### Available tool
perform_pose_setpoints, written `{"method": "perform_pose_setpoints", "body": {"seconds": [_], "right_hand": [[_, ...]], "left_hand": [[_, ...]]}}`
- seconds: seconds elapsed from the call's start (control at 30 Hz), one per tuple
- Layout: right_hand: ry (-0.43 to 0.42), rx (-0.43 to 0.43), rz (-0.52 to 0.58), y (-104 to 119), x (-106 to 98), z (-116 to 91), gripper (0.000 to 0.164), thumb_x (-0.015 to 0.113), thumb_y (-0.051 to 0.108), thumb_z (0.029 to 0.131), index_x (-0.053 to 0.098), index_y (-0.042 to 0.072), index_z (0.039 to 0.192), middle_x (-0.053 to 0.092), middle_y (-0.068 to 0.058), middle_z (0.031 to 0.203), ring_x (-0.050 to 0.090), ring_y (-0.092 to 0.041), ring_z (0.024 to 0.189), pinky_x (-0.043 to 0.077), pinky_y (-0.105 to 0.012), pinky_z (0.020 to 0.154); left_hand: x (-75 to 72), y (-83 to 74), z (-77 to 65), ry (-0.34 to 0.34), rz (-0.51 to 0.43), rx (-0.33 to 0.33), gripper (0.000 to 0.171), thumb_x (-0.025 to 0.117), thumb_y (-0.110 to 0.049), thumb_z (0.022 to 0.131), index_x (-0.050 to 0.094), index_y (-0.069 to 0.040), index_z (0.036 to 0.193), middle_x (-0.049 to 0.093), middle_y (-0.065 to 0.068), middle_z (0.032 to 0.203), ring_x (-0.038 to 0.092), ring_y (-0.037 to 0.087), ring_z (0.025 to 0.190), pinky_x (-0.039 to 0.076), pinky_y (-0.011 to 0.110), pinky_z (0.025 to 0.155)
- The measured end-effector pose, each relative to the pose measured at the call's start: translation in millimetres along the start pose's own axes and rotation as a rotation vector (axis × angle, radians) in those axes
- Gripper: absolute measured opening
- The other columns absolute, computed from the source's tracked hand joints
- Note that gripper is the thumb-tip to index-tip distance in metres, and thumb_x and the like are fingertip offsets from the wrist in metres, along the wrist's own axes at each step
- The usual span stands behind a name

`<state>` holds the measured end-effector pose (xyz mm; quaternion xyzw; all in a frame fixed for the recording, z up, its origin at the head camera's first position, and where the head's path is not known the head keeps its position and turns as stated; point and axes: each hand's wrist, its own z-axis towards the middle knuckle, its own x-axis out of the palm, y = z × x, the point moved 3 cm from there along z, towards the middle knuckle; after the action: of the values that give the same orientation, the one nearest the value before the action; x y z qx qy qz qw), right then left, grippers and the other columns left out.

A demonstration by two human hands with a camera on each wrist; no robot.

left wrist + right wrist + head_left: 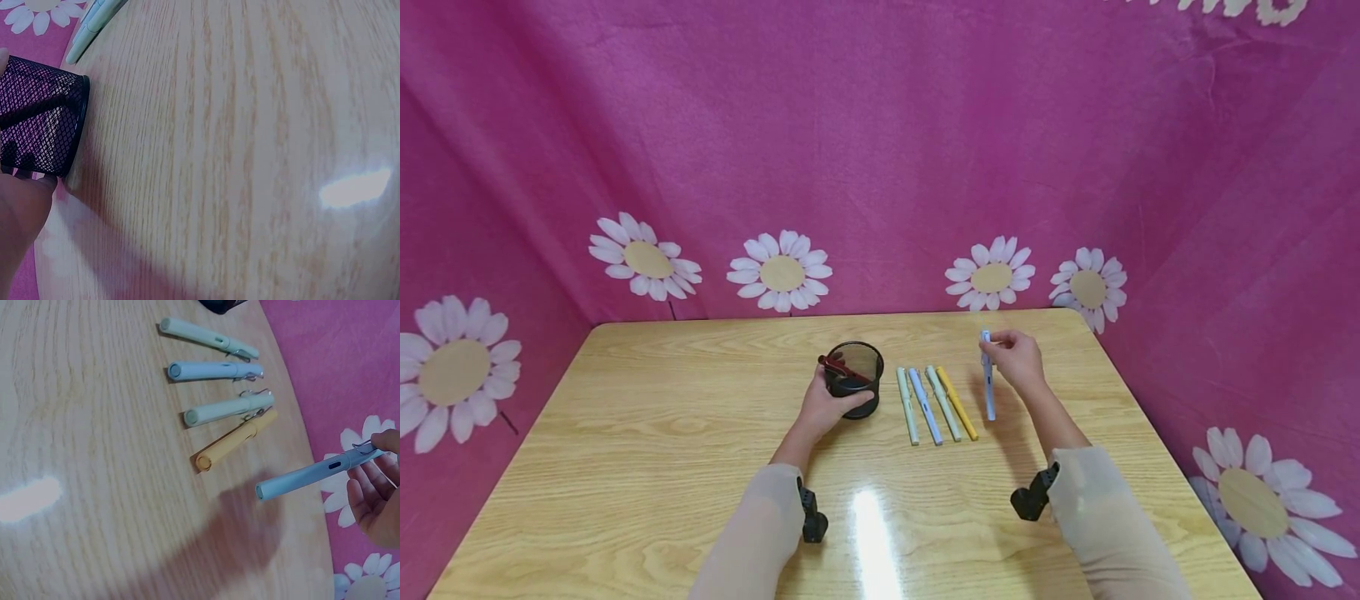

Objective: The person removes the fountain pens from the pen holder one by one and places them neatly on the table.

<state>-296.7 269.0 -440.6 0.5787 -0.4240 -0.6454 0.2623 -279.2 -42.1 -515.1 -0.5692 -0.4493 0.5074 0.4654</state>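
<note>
My left hand grips a black mesh pen holder, thumb across its front and the other fingers round its far left side. A dark red pen leans inside, its end over the left rim by my fingers. On the right, my right hand pinches a light blue pen near its clip end, pen hanging upright above the table. Between the hands lie a pale green pen, a blue pen, a second pale green pen and a yellow pen, side by side.
The wooden table carries a bright light reflection near its front. A pink cloth with white daisies surrounds the back and both sides. Each wrist wears a small black camera.
</note>
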Motion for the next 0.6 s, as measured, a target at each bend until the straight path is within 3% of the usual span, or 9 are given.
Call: {"method": "perform_pose_setpoints", "body": {"seconds": [0.2,0.5,0.6], "right_hand": [[0.046,0.055,-0.038,-13.7,2.5,2.1,0.038,0.062,0.024,0.089,0.059,-0.004,0.114,0.061,-0.01,0.092,0.058,-0.011,0.072,0.048,-0.02,0.062],[0.043,0.059,-0.041,-24.4,10.2,4.8,0.036,0.062,0.021,0.089,0.06,-0.005,0.113,0.062,-0.011,0.092,0.056,-0.01,0.07,0.049,-0.021,0.061],[0.056,0.08,-0.018,-26.8,14.6,3.2,0.038,0.061,0.022,0.09,0.058,-0.005,0.116,0.061,-0.014,0.098,0.056,-0.011,0.074,0.052,-0.026,0.067]], "left_hand": [[-0.4,-0.2,-0.3,-0.002,-0.007,0.0,0.088,0.083,-0.023,0.07,0.03,-0.013,0.141,0.043,0.013,0.141,0.037,0.029,0.134,0.031,0.048,0.11],[0.0,-0.2,-0.7,-0.006,-0.015,-0.005,0.086,0.083,-0.021,0.07,0.032,-0.012,0.14,0.044,0.013,0.14,0.038,0.029,0.133,0.032,0.047,0.11],[-0.6,-9.2,-5.6,0.012,-0.031,-0.015,0.086,0.082,-0.017,0.071,0.031,-0.009,0.14,0.043,0.015,0.14,0.037,0.031,0.133,0.032,0.048,0.11]]}}
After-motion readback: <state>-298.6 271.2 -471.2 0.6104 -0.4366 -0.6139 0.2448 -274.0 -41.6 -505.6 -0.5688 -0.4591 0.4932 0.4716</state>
